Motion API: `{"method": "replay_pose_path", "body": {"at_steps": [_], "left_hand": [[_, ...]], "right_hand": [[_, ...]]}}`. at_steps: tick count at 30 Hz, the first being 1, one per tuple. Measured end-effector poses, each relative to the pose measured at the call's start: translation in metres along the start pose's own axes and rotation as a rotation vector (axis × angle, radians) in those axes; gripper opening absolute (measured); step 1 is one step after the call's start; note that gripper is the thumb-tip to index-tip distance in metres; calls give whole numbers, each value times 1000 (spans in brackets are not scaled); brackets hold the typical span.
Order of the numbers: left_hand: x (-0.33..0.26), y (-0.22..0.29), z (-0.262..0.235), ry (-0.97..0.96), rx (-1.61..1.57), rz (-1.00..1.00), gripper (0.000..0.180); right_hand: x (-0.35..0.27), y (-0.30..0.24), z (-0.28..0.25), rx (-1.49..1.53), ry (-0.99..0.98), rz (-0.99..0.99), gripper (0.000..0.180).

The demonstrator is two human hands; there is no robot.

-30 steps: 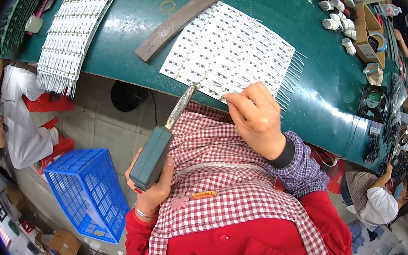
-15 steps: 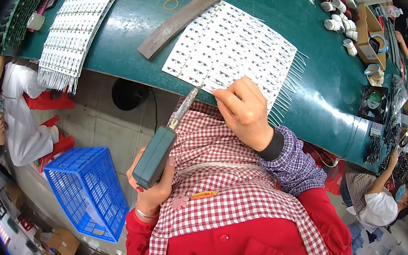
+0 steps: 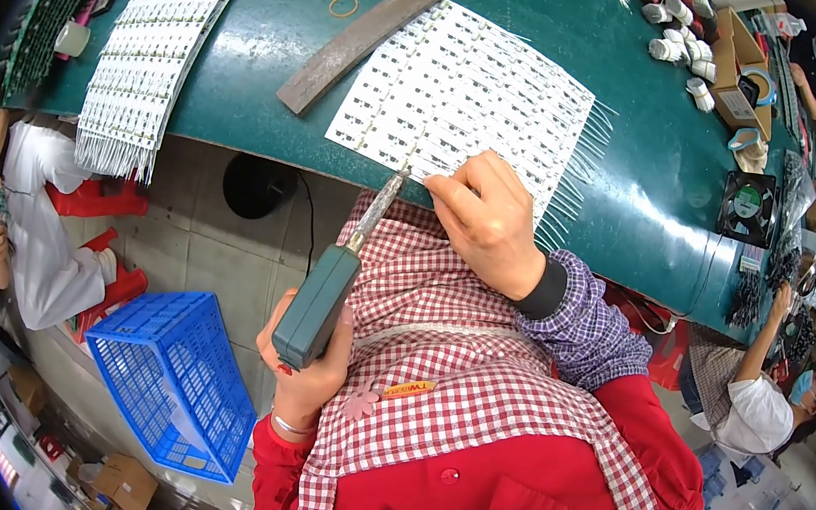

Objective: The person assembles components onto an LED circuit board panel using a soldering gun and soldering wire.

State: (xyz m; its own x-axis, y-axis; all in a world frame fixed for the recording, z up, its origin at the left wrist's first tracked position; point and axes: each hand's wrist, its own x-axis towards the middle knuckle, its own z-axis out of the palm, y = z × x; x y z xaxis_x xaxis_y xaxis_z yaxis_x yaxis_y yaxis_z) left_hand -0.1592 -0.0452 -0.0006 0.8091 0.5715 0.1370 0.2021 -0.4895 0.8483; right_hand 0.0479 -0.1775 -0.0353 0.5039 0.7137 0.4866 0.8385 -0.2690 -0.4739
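Note:
My left hand (image 3: 312,377) is wrapped round the dark green handle of a soldering gun (image 3: 321,295). Its metal barrel slants up and away, and the tip meets the near edge of a white circuit board panel (image 3: 467,86). The panel carries rows of small dark parts, and thin white wires (image 3: 563,200) stick out past its right edge. Just right of the tip, my right hand (image 3: 490,226) rests at the panel's near edge, thumb and forefinger pinched together. What they pinch is too small to make out. A flat grey-brown bar (image 3: 361,45) lies along the panel's left side.
A stack of similar wired panels (image 3: 154,55) lies at the table's left. To the right are white-wrapped bundles (image 3: 668,50), a cardboard box (image 3: 732,75) and a small black fan (image 3: 747,208). A blue crate (image 3: 177,380) stands on the floor. Other people sit at both sides.
The soldering gun in my left hand has shifted slightly to the right, its tip still at the panel's near edge. My right hand has barely moved. The person at right has raised an arm.

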Motion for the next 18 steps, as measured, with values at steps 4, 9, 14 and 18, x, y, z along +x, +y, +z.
{"method": "replay_pose_path", "body": {"at_steps": [4,9,14,18], "left_hand": [[-18,-16,2,41,-70,-14,21],[-28,-19,-7,68,-143,-71,36],[-27,-21,-26,95,-54,7,36],[-33,-25,-36,260,14,90,37]], "right_hand": [[0,0,0,-7,3,-9,15],[0,-1,-1,-16,-11,-5,15],[2,-2,-8,-35,-51,15,15],[10,-13,-37,-103,-125,36,17]]}}
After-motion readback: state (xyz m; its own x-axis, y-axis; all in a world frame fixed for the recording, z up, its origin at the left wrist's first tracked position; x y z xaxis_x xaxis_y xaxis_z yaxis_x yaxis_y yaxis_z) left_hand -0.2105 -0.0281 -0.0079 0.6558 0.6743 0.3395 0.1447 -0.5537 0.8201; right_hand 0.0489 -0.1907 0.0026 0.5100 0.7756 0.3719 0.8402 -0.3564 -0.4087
